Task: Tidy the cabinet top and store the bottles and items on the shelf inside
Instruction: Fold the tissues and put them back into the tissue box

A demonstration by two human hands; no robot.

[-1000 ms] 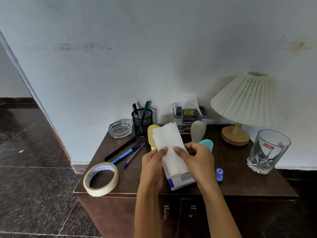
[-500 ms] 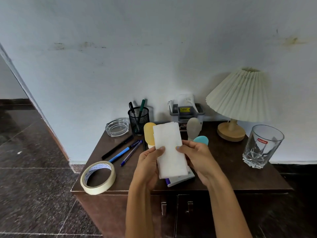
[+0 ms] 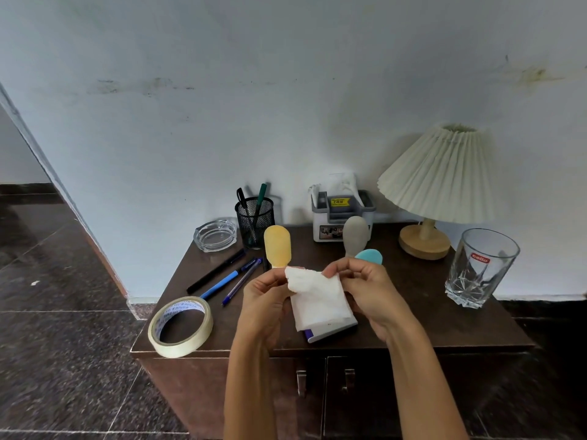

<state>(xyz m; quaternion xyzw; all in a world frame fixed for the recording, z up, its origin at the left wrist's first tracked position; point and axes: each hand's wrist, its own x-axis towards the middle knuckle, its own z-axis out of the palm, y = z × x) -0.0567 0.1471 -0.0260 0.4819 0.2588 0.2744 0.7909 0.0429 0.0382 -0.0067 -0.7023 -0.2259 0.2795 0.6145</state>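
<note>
Since the earlier frame the white tissue (image 3: 317, 296) is folded over at its top.
We pinch it with left hand (image 3: 265, 300) and right hand (image 3: 365, 290); the desk (image 3: 428, 312) at lower centre remains cluttered, nothing stored.

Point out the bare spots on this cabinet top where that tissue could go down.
Bare wood lies between the lamp base and the glass tumbler, running forward to the front right edge. A smaller patch sits between the ashtray and the tape roll. The middle is crowded: pens, pen cup, organizer box.
</note>
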